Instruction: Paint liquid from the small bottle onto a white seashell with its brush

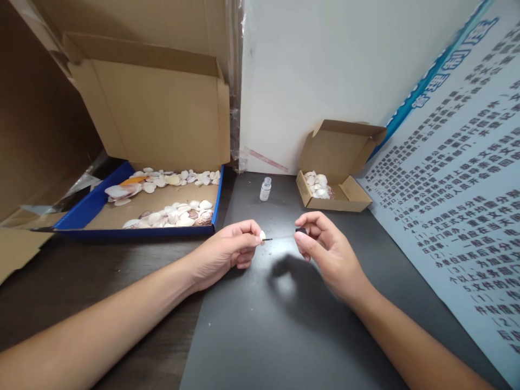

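Between the thumb and fingers of my left hand (231,244) is a small white seashell (262,235), mostly covered by the fingertips. My right hand (327,252) pinches the black cap of a brush applicator (301,231). Its thin clear stem reaches left, and the dark brush tip meets the shell or lies right in front of it. Behind the hands, a small clear glass bottle (265,189) with a pale label stands upright, its threaded neck uncapped.
At the left, a blue-edged cardboard box (219,200) with its lid up holds rows of shells (179,214). A smaller open box (337,205) with white shells (319,185) stands back right. A printed board (455,179) leans along the right side; a white panel (325,65) rises behind.
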The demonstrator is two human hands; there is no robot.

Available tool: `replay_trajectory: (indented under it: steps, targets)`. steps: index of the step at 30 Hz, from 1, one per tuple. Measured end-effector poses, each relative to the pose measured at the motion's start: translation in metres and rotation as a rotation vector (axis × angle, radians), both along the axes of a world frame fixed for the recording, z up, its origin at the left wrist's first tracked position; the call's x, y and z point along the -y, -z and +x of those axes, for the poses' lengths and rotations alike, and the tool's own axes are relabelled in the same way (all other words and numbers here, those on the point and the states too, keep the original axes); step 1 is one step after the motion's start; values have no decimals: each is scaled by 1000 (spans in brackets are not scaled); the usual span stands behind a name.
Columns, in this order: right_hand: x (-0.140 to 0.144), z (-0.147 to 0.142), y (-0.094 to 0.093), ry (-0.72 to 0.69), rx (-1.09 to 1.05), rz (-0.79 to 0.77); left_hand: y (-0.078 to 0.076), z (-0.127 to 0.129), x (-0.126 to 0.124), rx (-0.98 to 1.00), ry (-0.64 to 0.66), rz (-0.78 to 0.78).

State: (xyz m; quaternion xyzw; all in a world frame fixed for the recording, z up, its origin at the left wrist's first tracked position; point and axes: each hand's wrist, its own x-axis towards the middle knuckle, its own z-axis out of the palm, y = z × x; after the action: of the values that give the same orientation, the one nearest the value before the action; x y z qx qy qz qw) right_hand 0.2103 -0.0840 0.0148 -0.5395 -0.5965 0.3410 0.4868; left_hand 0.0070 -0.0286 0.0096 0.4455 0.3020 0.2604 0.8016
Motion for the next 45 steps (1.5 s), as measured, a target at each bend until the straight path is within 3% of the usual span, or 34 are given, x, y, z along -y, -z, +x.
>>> replay_trajectory:
  steps: [3, 8, 12, 16, 20, 25, 29, 32, 36, 40, 45]
  targets:
    - [0, 0, 0, 47, 90, 24, 0, 0, 0, -5, 24, 4]
    - [1, 0, 0, -23, -38, -16, 0, 0, 1, -15, 29, 2]
    - [1, 1, 0, 38, 39, 31, -1, 0, 1, -23, 39, 19]
    - [0, 0, 0, -53, -79, -14, 2, 1, 1, -36, 41, 39]
    - [3, -1, 0, 41, 125, 96, 5, 1, 0, -77, 39, 169]
    - [6, -1, 0, 1, 87, 121, 6, 2, 0, -163, 39, 295]
    - [6, -1, -1, 63, 132, 150, 5, 2, 0, -174, 49, 317]
    - [6, -1, -1, 7, 75, 127, 6, 2, -1, -175, 56, 328]
    - [7, -2, 1, 32, 170, 151, 7, 2, -1, -188, 51, 353]
    - [9, -3, 1, -46, 88, 163, 9, 1, 0, -180, 54, 364]
    - [8, -3, 1, 22, 115, 169, 10, 1, 0, -162, 43, 338]
